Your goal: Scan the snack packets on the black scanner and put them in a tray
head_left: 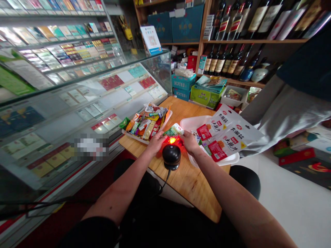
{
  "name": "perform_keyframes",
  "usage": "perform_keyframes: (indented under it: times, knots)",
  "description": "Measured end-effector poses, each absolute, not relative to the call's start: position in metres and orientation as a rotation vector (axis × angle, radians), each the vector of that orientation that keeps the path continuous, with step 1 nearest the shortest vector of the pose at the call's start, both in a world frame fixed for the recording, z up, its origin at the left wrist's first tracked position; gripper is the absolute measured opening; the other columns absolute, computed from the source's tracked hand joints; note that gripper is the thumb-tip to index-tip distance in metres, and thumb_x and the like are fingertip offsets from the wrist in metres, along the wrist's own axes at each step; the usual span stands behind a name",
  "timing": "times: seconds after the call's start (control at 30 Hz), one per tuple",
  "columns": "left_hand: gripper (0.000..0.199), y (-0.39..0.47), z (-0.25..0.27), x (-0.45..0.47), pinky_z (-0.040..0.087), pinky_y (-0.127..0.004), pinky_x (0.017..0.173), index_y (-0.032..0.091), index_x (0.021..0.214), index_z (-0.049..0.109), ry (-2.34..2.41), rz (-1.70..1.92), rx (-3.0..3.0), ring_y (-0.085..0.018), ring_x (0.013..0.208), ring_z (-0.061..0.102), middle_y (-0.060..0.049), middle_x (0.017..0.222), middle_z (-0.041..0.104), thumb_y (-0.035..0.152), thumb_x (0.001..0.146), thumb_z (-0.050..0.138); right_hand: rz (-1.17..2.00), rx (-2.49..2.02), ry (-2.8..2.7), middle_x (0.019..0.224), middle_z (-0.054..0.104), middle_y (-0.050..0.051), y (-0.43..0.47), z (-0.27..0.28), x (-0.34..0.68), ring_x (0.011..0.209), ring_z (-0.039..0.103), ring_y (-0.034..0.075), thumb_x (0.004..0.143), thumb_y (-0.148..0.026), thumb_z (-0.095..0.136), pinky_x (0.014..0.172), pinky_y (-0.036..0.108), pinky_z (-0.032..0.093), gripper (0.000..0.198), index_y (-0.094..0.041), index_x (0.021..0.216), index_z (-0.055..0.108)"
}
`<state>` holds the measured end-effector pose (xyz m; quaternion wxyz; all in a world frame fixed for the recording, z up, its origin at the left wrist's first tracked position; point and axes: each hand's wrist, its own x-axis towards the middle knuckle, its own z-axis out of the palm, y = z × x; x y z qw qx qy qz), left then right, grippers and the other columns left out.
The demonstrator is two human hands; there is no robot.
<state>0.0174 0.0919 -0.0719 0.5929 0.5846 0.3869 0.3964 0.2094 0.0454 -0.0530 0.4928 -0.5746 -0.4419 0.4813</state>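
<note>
Between my two hands is a small green and white snack packet (174,130), held up in front of a black barcode scanner (171,155). Red light from the scanner glows on the packet's lower side. My left hand (156,142) is closed on the packet's left edge, and my right hand (190,142) grips its right edge. To the left, a white tray (137,138) is heaped with colourful snack packets (148,123). On the right, another white tray (190,122) holds large silver and red snack bags (222,132) and smaller packets.
The scanner stands on a small wooden table (191,182), its cable hanging off the near edge. A glass display counter (103,93) runs along the left. Behind are shelves of bottles (224,62) and stacked boxes (207,96). Someone in grey trousers (271,106) is close on the right.
</note>
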Motion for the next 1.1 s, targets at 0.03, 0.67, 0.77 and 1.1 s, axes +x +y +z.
perform_keyframes:
  times: [0.03, 0.67, 0.77, 1.1]
  knots:
    - [0.034, 0.092, -0.071, 0.017, 0.047, -0.027, 0.072, 0.016, 0.108, 0.066, 0.909, 0.924, 1.365, -0.017, 0.079, 0.063, -0.004, 0.092, 0.069, 0.041, 0.085, 0.068, 1.171, -1.376, -1.067, 0.062, 0.06, 0.0, 0.045, -0.053, 0.209, 0.049, 0.051, 0.009, 0.086, -0.03, 0.059, 0.044, 0.018, 0.035, 0.016, -0.014, 0.088, 0.06]
    - [0.029, 0.091, -0.075, 0.02, 0.045, -0.024, 0.068, 0.016, 0.099, 0.062, 0.891, 0.968, 1.299, -0.014, 0.074, 0.059, -0.003, 0.086, 0.065, 0.041, 0.085, 0.068, 1.146, -1.348, -1.113, 0.064, 0.058, 0.0, 0.046, -0.066, 0.218, 0.053, 0.048, 0.009, 0.079, -0.042, 0.065, 0.05, 0.021, 0.038, 0.028, -0.015, 0.082, 0.06]
    - [0.03, 0.093, -0.078, 0.023, 0.048, -0.025, 0.07, 0.016, 0.095, 0.059, 0.806, 0.979, 1.223, -0.014, 0.075, 0.06, -0.002, 0.084, 0.064, 0.041, 0.084, 0.07, 1.208, -1.329, -1.103, 0.065, 0.061, 0.001, 0.044, -0.062, 0.218, 0.056, 0.055, 0.011, 0.078, -0.04, 0.064, 0.053, 0.023, 0.044, 0.026, -0.015, 0.084, 0.059]
    - [0.03, 0.09, -0.072, 0.02, 0.048, -0.026, 0.072, 0.014, 0.093, 0.062, 0.859, 0.93, 1.168, -0.013, 0.075, 0.062, -0.003, 0.087, 0.068, 0.034, 0.076, 0.077, 1.197, -1.316, -0.941, 0.064, 0.056, -0.002, 0.044, -0.06, 0.215, 0.052, 0.048, 0.008, 0.073, -0.039, 0.069, 0.049, 0.021, 0.041, 0.03, -0.013, 0.086, 0.061]
